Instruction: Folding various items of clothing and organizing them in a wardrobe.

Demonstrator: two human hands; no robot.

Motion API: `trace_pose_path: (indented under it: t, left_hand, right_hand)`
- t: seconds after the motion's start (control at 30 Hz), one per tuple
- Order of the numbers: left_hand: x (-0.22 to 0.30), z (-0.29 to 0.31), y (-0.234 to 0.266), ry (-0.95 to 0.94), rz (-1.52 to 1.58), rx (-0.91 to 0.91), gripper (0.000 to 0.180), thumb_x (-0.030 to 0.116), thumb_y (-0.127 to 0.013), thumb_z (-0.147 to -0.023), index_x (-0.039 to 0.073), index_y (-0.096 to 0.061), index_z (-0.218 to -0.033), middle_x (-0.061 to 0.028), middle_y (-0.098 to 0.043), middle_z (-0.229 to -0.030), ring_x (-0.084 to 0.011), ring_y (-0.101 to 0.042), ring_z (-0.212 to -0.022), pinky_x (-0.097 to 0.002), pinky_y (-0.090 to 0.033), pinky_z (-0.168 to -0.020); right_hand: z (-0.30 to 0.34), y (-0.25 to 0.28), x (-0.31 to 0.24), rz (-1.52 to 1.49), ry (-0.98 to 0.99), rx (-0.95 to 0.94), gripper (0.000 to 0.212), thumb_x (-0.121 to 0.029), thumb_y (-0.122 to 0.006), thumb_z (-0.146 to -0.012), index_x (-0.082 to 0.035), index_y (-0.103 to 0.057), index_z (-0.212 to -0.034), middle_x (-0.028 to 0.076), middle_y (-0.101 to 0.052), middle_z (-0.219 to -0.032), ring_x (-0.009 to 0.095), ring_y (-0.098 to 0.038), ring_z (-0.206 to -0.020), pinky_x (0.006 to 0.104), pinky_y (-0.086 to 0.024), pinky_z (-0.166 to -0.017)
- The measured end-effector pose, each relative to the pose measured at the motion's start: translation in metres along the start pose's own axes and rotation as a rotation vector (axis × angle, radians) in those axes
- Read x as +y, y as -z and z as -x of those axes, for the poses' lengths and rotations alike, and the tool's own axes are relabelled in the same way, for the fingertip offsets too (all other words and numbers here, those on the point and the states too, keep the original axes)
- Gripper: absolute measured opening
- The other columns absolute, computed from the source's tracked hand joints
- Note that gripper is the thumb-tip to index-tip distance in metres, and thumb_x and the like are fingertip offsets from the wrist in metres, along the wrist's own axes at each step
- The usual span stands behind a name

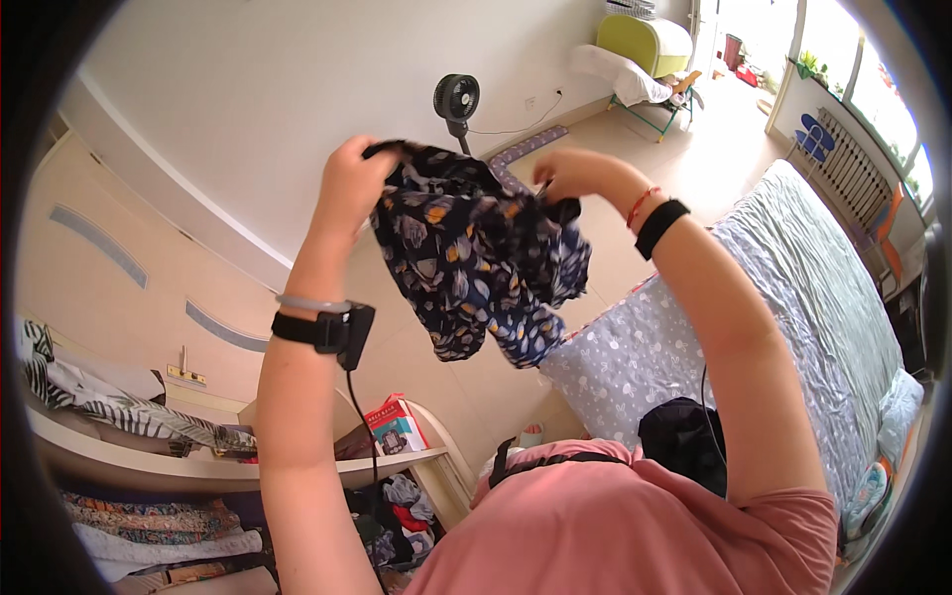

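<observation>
A pair of dark shorts (451, 253) with a pattern of yellow, white and blue petals hangs in the air in front of me. Closed on its top edge at the left is my left hand (354, 178). My right hand (573, 177) grips the other end of that edge, its fingers partly smeared by motion. Both arms are raised and stretched forward. The cloth sags in folds between the hands, and two leg openings dangle at the bottom. Part of the right side is bunched and blurred.
A bed (635, 347) with a patterned grey sheet lies to the right, a black bag-like item (679, 441) on its near side. Shelves with folded clothes (164, 521) and a red box (397, 426) stand at the left. Beyond the shorts is a black fan (456, 97).
</observation>
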State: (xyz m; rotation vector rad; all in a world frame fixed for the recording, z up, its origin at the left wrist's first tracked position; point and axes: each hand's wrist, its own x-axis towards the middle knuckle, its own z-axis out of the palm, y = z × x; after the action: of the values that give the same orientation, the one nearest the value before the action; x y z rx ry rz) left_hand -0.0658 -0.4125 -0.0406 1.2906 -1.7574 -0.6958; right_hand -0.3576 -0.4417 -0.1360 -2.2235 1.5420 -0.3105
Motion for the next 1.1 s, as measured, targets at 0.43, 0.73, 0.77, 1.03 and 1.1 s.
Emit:
trace_pose_path:
  t: [0.43, 0.73, 0.77, 1.03, 1.1]
  left_hand:
    - [0.014, -0.017, -0.004, 0.069, 0.172, 0.063, 0.014, 0.02, -0.058, -0.083, 0.007, -0.062, -0.085, -0.0004, -0.062, -0.077, -0.0096, -0.055, -0.071, -0.025, -0.041, -0.062]
    - [-0.059, -0.018, 0.045, -0.252, -0.457, 0.091, 0.021, -0.004, -0.053, -0.073, 0.0, -0.061, -0.091, -0.0109, -0.061, -0.087, -0.0221, -0.059, -0.083, -0.0344, -0.047, -0.073]
    - [-0.072, -0.013, 0.053, -0.318, -0.596, 0.111, 0.027, -0.009, -0.049, -0.069, 0.004, -0.062, -0.089, -0.0118, -0.06, -0.091, -0.0269, -0.059, -0.085, -0.0368, -0.048, -0.074]
    - [-0.103, -0.007, 0.061, -0.05, -0.741, 0.131, 0.018, 0.002, -0.057, -0.07, 0.006, -0.063, -0.086, -0.0087, -0.061, -0.088, -0.024, -0.059, -0.079, -0.0334, -0.048, -0.069]
    - [-0.108, -0.01, 0.066, 0.029, -0.519, 0.106, 0.019, 0.005, -0.055, -0.073, 0.003, -0.063, -0.091, -0.0095, -0.064, -0.082, -0.0217, -0.06, -0.07, -0.0313, -0.048, -0.064]
  right_hand:
    - [0.005, -0.072, -0.068, -0.407, 0.366, -0.09, 0.048, -0.011, -0.059, -0.08, -0.006, -0.05, -0.127, 0.015, -0.064, -0.104, 0.022, -0.06, -0.097, 0.0335, -0.047, -0.083]
    - [-0.014, -0.022, -0.023, -0.633, -0.233, 0.275, 0.026, -0.013, -0.044, -0.088, -0.004, -0.063, -0.105, 0.009, -0.065, -0.083, 0.02, -0.064, -0.062, 0.0319, -0.052, -0.057]
    - [-0.009, -0.012, -0.027, -0.606, -0.228, 0.253, 0.027, -0.011, -0.044, -0.087, -0.004, -0.061, -0.106, 0.009, -0.065, -0.081, 0.02, -0.065, -0.061, 0.0316, -0.053, -0.056]
    - [0.003, 0.03, -0.022, -0.336, -0.298, 0.25, 0.028, -0.004, -0.045, -0.081, 0.001, -0.059, -0.104, 0.017, -0.066, -0.081, 0.026, -0.066, -0.058, 0.0339, -0.054, -0.056]
    - [0.002, 0.03, -0.023, -0.291, -0.256, 0.283, 0.028, 0.0, -0.041, -0.08, 0.0, -0.058, -0.103, 0.014, -0.064, -0.079, 0.022, -0.065, -0.057, 0.0317, -0.053, -0.054]
